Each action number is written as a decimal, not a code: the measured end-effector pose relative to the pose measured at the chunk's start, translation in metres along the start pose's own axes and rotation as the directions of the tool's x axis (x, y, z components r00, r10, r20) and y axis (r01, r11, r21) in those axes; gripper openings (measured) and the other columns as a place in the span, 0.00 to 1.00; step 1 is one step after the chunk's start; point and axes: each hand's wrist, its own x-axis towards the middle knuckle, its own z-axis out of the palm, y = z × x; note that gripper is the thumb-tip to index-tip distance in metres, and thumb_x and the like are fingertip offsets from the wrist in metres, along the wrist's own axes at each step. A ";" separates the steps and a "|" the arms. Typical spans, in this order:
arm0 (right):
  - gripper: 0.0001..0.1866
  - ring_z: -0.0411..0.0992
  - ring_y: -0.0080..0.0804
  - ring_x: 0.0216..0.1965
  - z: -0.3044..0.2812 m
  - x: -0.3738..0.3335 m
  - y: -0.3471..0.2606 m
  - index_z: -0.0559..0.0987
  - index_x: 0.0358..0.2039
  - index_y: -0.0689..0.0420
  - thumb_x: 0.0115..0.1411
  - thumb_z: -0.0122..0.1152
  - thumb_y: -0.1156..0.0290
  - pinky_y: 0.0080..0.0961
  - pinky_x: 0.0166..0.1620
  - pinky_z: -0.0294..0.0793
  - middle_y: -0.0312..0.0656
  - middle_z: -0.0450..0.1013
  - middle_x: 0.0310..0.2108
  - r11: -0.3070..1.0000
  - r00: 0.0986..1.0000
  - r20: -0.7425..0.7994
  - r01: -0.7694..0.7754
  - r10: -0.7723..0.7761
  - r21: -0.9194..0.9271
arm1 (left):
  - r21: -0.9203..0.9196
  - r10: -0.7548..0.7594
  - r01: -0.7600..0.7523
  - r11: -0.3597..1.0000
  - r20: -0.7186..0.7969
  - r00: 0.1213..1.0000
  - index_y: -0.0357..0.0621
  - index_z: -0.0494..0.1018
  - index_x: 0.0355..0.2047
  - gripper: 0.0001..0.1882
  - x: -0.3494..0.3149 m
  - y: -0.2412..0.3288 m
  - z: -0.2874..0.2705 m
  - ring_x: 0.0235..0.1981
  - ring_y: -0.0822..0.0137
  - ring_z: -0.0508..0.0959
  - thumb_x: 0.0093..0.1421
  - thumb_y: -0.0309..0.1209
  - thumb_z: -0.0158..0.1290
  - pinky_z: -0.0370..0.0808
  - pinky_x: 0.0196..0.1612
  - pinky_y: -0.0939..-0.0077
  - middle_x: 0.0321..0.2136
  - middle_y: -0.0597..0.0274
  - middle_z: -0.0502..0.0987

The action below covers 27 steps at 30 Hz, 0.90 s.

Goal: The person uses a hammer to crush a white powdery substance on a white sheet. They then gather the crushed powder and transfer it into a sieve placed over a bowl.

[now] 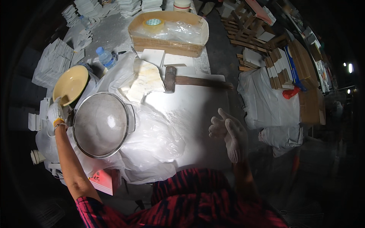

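Note:
My left hand [56, 112], in a white knitted glove, grips the near rim of a yellow bowl [72, 84] that is tilted up at the left. Just beside it, on clear plastic sheeting [152, 133], is a wide round metal sieve or pan [100, 124] with loop handles; I cannot tell whether its grey base is mesh. Over the right side of the table my right hand [230, 135], gloved too, is raised with its fingers apart and nothing in it. A wooden-handled sledgehammer [170, 79] lies beyond, next to a veined white stone slab [146, 81].
At the back stands a cut-down cardboard box [167, 45] holding a tape roll [153, 23] and plastic film. A water bottle [105, 57] and stacked white tiles [53, 62] are at left. Wrapped goods [260, 98] and wooden pallets [251, 34] stand to the right.

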 end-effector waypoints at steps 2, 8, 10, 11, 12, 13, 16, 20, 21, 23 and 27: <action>0.31 0.79 0.37 0.41 0.000 -0.003 0.005 0.70 0.66 0.65 0.74 0.54 0.53 0.41 0.47 0.80 0.51 0.79 0.46 1.000 1.000 -0.011 -0.019 0.019 0.013 | 0.438 0.299 -0.250 0.864 -0.047 0.953 0.55 0.80 0.55 0.16 0.007 -0.021 -0.034 0.38 0.54 0.86 0.69 0.34 0.52 0.81 0.41 0.61 0.41 0.50 0.84; 0.33 0.78 0.31 0.43 0.010 -0.005 0.007 0.70 0.66 0.63 0.72 0.57 0.51 0.34 0.50 0.78 0.51 0.77 0.51 0.995 0.994 0.045 -0.097 0.097 -0.001 | -0.830 -0.243 0.195 0.522 0.075 0.967 0.29 0.77 0.51 0.23 -0.097 0.137 -0.098 0.39 0.58 0.85 0.66 0.39 0.60 0.85 0.41 0.68 0.45 0.48 0.82; 0.33 0.75 0.35 0.53 0.001 -0.004 0.008 0.70 0.66 0.64 0.70 0.60 0.53 0.34 0.58 0.75 0.52 0.74 0.57 0.985 0.998 -0.002 -0.060 0.060 -0.164 | -0.886 -0.180 0.176 0.428 0.107 0.978 0.29 0.77 0.51 0.23 -0.144 0.190 -0.059 0.40 0.59 0.85 0.66 0.38 0.61 0.84 0.45 0.68 0.45 0.49 0.82; 0.33 0.73 0.37 0.58 0.002 -0.001 0.008 0.70 0.66 0.65 0.69 0.62 0.54 0.35 0.63 0.73 0.52 0.72 0.60 0.973 0.999 0.013 -0.047 0.052 -0.224 | -0.903 -0.158 0.144 0.405 0.086 0.984 0.29 0.77 0.51 0.22 -0.162 0.209 -0.064 0.41 0.60 0.85 0.66 0.37 0.61 0.83 0.47 0.69 0.45 0.49 0.82; 0.37 0.66 0.38 0.64 0.009 0.002 -0.007 0.67 0.69 0.64 0.67 0.64 0.54 0.35 0.68 0.64 0.51 0.68 0.64 0.961 0.991 0.125 -0.006 0.042 -0.277 | -0.881 -0.121 0.163 0.444 0.122 0.985 0.28 0.77 0.50 0.20 -0.171 0.208 -0.057 0.42 0.63 0.83 0.66 0.35 0.62 0.80 0.52 0.71 0.44 0.51 0.83; 0.38 0.66 0.38 0.65 0.011 0.005 -0.004 0.65 0.70 0.63 0.67 0.64 0.54 0.35 0.68 0.64 0.51 0.68 0.65 0.970 0.986 0.169 0.039 0.003 -0.240 | -0.855 0.014 0.078 0.512 0.099 0.995 0.30 0.79 0.45 0.17 -0.188 0.212 -0.043 0.41 0.66 0.82 0.65 0.35 0.64 0.79 0.52 0.72 0.42 0.52 0.83; 0.40 0.64 0.36 0.65 0.037 0.018 0.021 0.63 0.71 0.63 0.66 0.64 0.55 0.35 0.69 0.62 0.49 0.66 0.66 0.991 0.944 0.321 0.105 -0.072 -0.086 | -0.795 0.015 0.159 0.585 0.206 0.978 0.47 0.73 0.24 0.16 -0.281 0.274 -0.036 0.25 0.80 0.68 0.63 0.37 0.66 0.65 0.32 0.83 0.24 0.73 0.75; 0.34 0.64 0.34 0.67 0.041 0.013 0.002 0.62 0.70 0.68 0.67 0.56 0.66 0.34 0.69 0.61 0.46 0.65 0.67 0.999 0.970 0.243 -0.015 0.002 0.051 | -0.697 0.136 0.249 0.672 0.446 0.884 0.52 0.63 0.18 0.23 -0.341 0.326 0.001 0.20 0.83 0.59 0.61 0.34 0.68 0.55 0.23 0.83 0.18 0.78 0.64; 0.34 0.64 0.34 0.67 0.037 0.013 0.002 0.63 0.69 0.68 0.67 0.57 0.67 0.34 0.69 0.61 0.46 0.66 0.66 0.992 0.966 0.256 -0.006 -0.027 0.124 | -0.738 0.147 0.337 0.585 0.505 0.851 0.51 0.64 0.18 0.23 -0.352 0.337 0.000 0.21 0.83 0.60 0.61 0.34 0.68 0.56 0.24 0.82 0.19 0.77 0.65; 0.34 0.66 0.34 0.65 0.022 0.017 0.006 0.63 0.69 0.68 0.65 0.59 0.68 0.33 0.68 0.62 0.45 0.67 0.64 0.961 0.956 0.280 0.005 -0.086 0.278 | -0.723 0.200 0.361 0.590 0.564 0.801 0.48 0.67 0.20 0.22 -0.359 0.338 0.009 0.23 0.82 0.61 0.62 0.38 0.68 0.59 0.26 0.82 0.20 0.77 0.66; 0.25 0.75 0.32 0.53 -0.018 0.025 0.014 0.72 0.60 0.67 0.64 0.62 0.71 0.31 0.59 0.74 0.44 0.75 0.53 0.943 0.989 0.122 0.040 -0.084 0.332 | -0.508 0.592 -0.313 0.803 0.617 0.519 0.38 0.76 0.36 0.27 -0.343 0.328 -0.008 0.35 0.67 0.75 0.57 0.53 0.67 0.72 0.39 0.70 0.31 0.60 0.75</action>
